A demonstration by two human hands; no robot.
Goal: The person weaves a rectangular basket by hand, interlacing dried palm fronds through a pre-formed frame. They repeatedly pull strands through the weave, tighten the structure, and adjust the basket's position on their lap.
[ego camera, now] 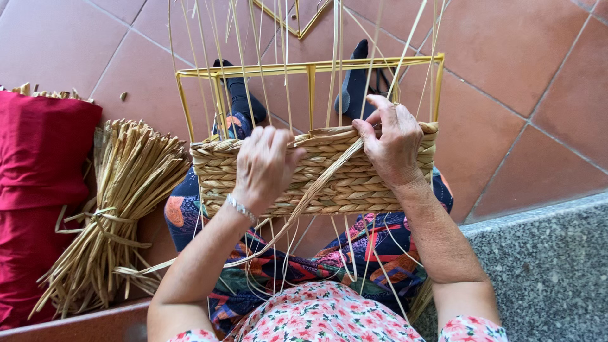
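Nearest, loose straw ends trail over the person's patterned skirt [354, 253], and just beyond it the half-woven straw basket [329, 180] rests on the lap, centre of the scene. The left hand [266, 166] lies closed over the basket's near wall, pressing the weave, while the right hand [392, 145] pinches a flat straw strand [316, 187] at the woven rim. Farther off the yellow metal frame [310, 66] rises above the weave, with a tied straw bundle [120, 202] and red cushion [38, 190] left on the tiled floor [519, 63].
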